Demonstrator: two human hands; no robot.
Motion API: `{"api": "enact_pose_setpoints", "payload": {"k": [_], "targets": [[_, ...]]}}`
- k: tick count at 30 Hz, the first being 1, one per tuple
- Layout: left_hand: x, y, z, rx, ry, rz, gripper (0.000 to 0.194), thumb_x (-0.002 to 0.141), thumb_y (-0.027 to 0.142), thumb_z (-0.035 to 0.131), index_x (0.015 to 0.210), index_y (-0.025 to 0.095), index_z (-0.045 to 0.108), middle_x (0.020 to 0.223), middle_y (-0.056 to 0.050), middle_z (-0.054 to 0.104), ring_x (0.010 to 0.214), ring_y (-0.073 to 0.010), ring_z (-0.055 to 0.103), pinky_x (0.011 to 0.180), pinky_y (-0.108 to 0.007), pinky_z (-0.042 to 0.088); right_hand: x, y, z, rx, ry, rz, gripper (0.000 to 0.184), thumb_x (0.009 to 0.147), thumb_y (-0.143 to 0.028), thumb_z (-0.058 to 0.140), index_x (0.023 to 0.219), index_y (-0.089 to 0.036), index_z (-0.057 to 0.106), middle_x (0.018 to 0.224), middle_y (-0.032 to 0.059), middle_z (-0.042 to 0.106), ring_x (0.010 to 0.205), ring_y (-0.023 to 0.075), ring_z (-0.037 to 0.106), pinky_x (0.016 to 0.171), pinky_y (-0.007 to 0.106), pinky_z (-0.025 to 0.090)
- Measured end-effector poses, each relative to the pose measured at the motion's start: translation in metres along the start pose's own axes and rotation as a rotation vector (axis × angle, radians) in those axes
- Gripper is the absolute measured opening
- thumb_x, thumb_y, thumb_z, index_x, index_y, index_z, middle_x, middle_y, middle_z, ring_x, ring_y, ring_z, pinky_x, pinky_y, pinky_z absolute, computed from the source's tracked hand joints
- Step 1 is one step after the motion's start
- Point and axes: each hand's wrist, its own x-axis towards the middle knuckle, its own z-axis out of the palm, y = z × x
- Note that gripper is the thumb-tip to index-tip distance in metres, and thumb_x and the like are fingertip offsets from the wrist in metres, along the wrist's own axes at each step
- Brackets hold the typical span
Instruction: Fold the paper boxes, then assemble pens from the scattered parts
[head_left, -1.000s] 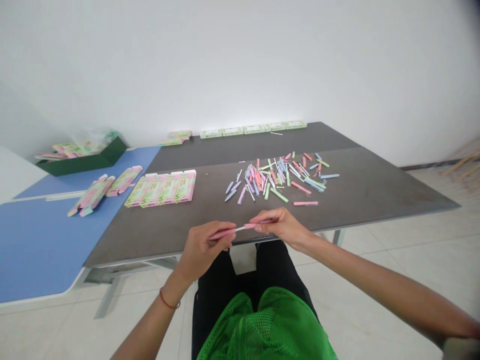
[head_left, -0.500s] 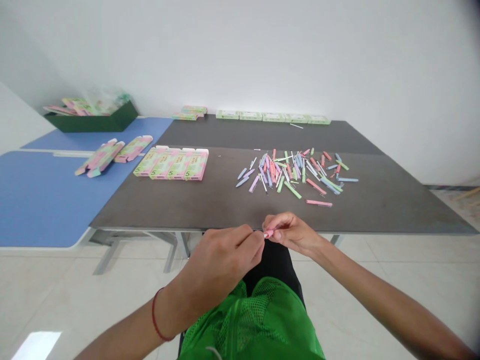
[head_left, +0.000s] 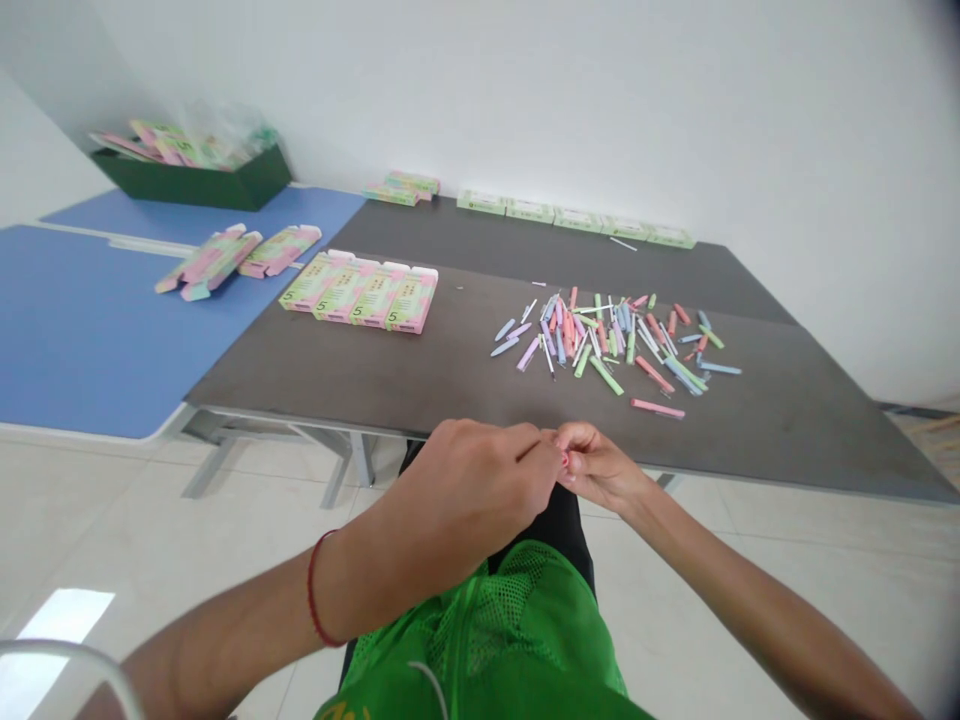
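Note:
My left hand [head_left: 472, 495] and my right hand [head_left: 596, 465] meet just off the near edge of the dark grey table [head_left: 375, 375], fingers pinched together around a pink pen [head_left: 564, 461]. Only a small pink bit of it shows between the fingertips; the rest is hidden inside my left fist. A red string circles my left wrist. On the table beyond lies a scattered pile of pastel pens and pen parts [head_left: 611, 340], with one pink pen [head_left: 657, 408] lying apart, nearest to my hands.
A row of pink and green boxes [head_left: 360, 292] lies left of the pile. Flat unfolded cartons [head_left: 225, 255] rest on the blue table [head_left: 82, 320]. A dark green tray [head_left: 195, 175] stands far left. Green boxes [head_left: 574, 218] line the wall edge.
My hands have closed together: the pink pen, held stretched between both hands a second ago, is now almost hidden in them. The view has swung so the table appears farther right.

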Motion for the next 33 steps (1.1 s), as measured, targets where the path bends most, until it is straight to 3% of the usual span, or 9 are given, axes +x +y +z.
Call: {"api": "enact_pose_setpoints", "payload": {"k": [8,14,18,26,33], "targets": [[0.003,-0.006,-0.016,-0.003,-0.05,0.052,0.021,0.095,0.012,0.061,0.076,0.019,0.055,0.072,0.002,0.056,0.057,-0.0135,0.045,0.052,-0.033,0.025,0.003,0.0,0.002,-0.034,0.01,0.007,0.023,0.069,-0.034,0.096,0.079,-0.021,0.079,0.073,-0.0007,0.064,0.06,0.0083,0.051,0.057,0.022,0.039],[0.002,-0.006,-0.013,0.025,-0.092,0.035,0.018,0.096,0.015,0.062,0.079,0.02,0.057,0.071,0.002,0.057,0.056,-0.0133,0.048,0.051,-0.033,0.025,0.003,0.0,0.003,-0.081,0.083,0.061,0.03,0.06,-0.037,0.099,0.076,-0.021,0.08,0.076,0.001,0.068,0.065,0.0107,0.059,0.059,0.023,0.045],[0.003,-0.005,-0.01,0.047,-0.129,0.027,0.016,0.094,0.013,0.064,0.08,0.019,0.058,0.071,0.001,0.058,0.054,-0.0139,0.049,0.05,-0.033,0.024,0.003,0.002,0.0,-0.117,0.079,0.054,0.028,0.063,-0.037,0.098,0.079,-0.021,0.081,0.078,0.0022,0.071,0.069,0.0123,0.061,0.063,0.025,0.047],[0.009,-0.007,-0.011,0.045,-0.194,0.029,0.022,0.085,0.007,0.07,0.075,0.02,0.055,0.068,0.002,0.059,0.052,-0.0153,0.052,0.05,-0.034,0.021,0.006,0.003,0.0,-0.148,0.023,0.05,0.027,0.069,-0.035,0.095,0.082,-0.018,0.08,0.079,0.0027,0.071,0.066,0.0106,0.058,0.061,0.024,0.044],[0.009,-0.011,-0.007,0.127,-0.197,0.054,0.015,0.093,0.009,0.062,0.082,0.019,0.057,0.074,0.0,0.059,0.057,-0.0164,0.054,0.049,-0.033,0.025,0.008,-0.004,0.007,-0.145,0.082,-0.044,0.024,0.072,-0.033,0.094,0.086,-0.02,0.08,0.075,0.0,0.068,0.058,0.0075,0.049,0.056,0.023,0.039]]}}
